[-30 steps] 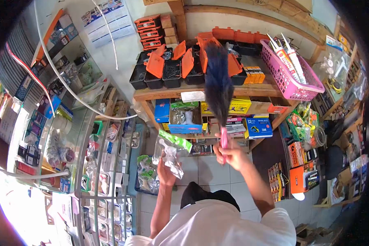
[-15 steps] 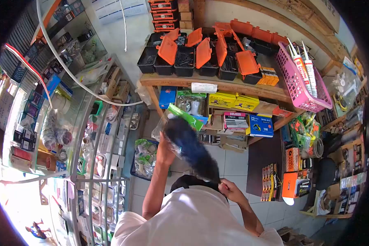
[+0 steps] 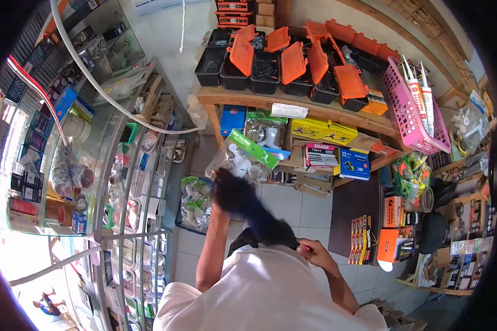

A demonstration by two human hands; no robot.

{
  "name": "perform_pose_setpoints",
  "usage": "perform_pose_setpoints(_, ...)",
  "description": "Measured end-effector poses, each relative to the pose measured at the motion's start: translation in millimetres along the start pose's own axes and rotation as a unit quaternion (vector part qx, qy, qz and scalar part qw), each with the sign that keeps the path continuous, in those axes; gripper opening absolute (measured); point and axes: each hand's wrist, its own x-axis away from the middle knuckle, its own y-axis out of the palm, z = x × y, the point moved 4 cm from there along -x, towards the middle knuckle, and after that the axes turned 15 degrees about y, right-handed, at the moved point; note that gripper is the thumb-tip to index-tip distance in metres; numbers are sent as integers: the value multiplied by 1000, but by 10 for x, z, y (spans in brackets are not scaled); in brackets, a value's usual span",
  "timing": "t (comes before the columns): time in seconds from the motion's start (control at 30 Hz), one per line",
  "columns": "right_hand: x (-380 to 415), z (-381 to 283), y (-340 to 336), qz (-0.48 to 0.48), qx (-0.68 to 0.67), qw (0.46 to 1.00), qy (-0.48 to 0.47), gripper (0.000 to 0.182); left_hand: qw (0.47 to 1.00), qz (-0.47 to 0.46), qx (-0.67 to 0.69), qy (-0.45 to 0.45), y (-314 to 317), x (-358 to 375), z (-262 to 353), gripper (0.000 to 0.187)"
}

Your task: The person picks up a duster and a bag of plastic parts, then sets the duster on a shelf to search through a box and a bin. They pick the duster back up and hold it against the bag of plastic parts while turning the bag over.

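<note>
My right hand (image 3: pixel 315 254) is closed around the handle end of a dark, fluffy feather duster (image 3: pixel 259 218), blurred by motion. The duster stretches up and left across the front of my body, its tip covering most of my left hand (image 3: pixel 218 208). Above that hand is a clear plastic packet (image 3: pixel 238 164) with a green header card; a white fitting shows inside. My left hand holds this packet, though its fingers are largely hidden behind the duster. The packet is tilted, in front of the lower shelf.
Open black boxes with orange lids (image 3: pixel 265 69) line the wooden shelf (image 3: pixel 243 98). A pink basket (image 3: pixel 417 118) with sealant tubes stands at its right. On the left is a glass display case (image 3: pixel 102 182). A crate (image 3: pixel 193 226) of packets sits on the tiled floor (image 3: pixel 281 205).
The feather duster has swung down and left, over my left hand, uncovering the packet's green card and white fitting. The view has shifted slightly.
</note>
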Motion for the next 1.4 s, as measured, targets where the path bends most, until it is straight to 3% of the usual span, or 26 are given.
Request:
perform_pose_setpoints(0.07, 11, -156, -35, 36, -48, 998, 19, 28, 997, 46, -62, 0, 56, 2, 44, 71)
perform_pose_setpoints(0.13, -5, -48, -14, 39, -67, 997, 30, 28, 997, 12, -69, -8, 209, 5, 88, 71)
perform_pose_setpoints(0.27, -15, 3, 79, 9, -24, 1000, 5, 25, 999, 43, -25, -10, -277, 0, 40, 70)
perform_pose_setpoints(0.33, -32, 6, 112, 16, -33, 999, -11, 25, 998, 42, -27, -37, 130, 43, 104, 74)
perform_pose_setpoints(0.43, -77, -13, 98, 8, -66, 998, -6, 23, 999, 34, -34, -24, 101, 13, 88, 71)
perform_pose_setpoints(0.5, -86, -4, 49, -28, -40, 997, 51, 23, 999, 35, -11, -30, 69, 59, 95, 70)
perform_pose_setpoints(0.6, -203, 7, -50, 27, -76, 996, 41, 25, 999, 27, -26, 2, 66, 6, 91, 72)
perform_pose_setpoints(0.67, -240, -37, -132, -2, -58, 998, 24, 23, 998, 38, -37, 14, 155, 49, 70, 75)
perform_pose_setpoints(0.8, -332, -125, -192, 8, -32, 999, 1, 24, 999, -20, 30, 16, -40, 32, -1, 79)
perform_pose_setpoints(0.87, -374, -69, -171, -20, -19, 999, 20, 24, 977, -140, 160, -32, -47, 12, -3, 81)
perform_pose_setpoints(0.9, -390, -64, -152, -46, -8, 998, 40, 25, 997, 48, -63, 28, 103, 47, -2, 84)
perform_pose_setpoints(0.93, -405, -86, -147, -50, -5, 998, 41, 25, 996, 51, 4, 66, -125, 58, -45, 87)
perform_pose_setpoints(1.0, -452, -204, -186, 0, 2, 1000, -3, 24, 994, 56, -74, 60, 115, 116, 36, 86)
perform_pose_setpoints(1.07, -473, -217, -182, -19, -5, 1000, 3, 24, 994, 53, -93, 21, -174, 131, 28, 85)
perform_pose_setpoints(1.1, -505, -233, -181, -35, -13, 999, 7, 25, 987, -141, 73, 7, -35, 54, 53, 86)
perform_pose_setpoints(1.13, -530, -253, -203, -36, -13, 999, 4, 25, 987, -142, 71, 9, -67, 88, 26, 86)
perform_pose_setpoints(1.2, -541, -284, -225, -57, -3, 998, -14, 23, 988, 68, -113, 78, -61, 203, 37, 89)
perform_pose_setpoints(1.23, -555, -288, -208, -57, -3, 998, -14, 23, 985, 69, -153, 50, 152, 218, 94, 90)
perform_pose_setpoints(1.33, -598, -239, -206, -13, -51, 999, -13, 21, 987, -21, -154, 47, -42, 165, 110, 89)
perform_pose_setpoints(1.4, -603, -183, -180, -60, -10, 998, -14, 21, 984, 45, -155, 69, -123, 211, 92, 84)
